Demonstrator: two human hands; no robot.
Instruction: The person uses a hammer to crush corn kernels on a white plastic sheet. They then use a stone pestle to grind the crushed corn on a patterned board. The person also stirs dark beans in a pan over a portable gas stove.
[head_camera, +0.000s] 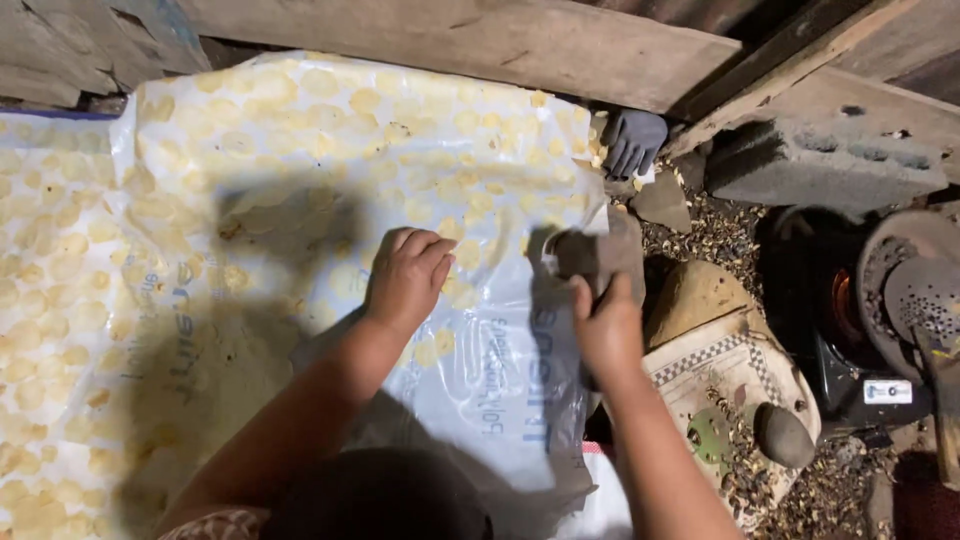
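Observation:
A clear plastic sheet (300, 140) lies spread out, covered with several thin pale yellow round slices (320, 85). My left hand (406, 277) rests fingers-curled on the sheet among the slices, near its right part. My right hand (605, 325) grips the sheet's right edge (575, 255), bunched up and lifted above a stone. Whether the left hand pinches a slice is hidden by the fingers.
Wooden planks (480, 40) run along the top. A dark glove (633, 140) lies at the sheet's upper right corner. Right of it sit a concrete block (820, 165), stones (695, 295), a perforated metal ladle (925, 295) over a dark stove, and scattered husks.

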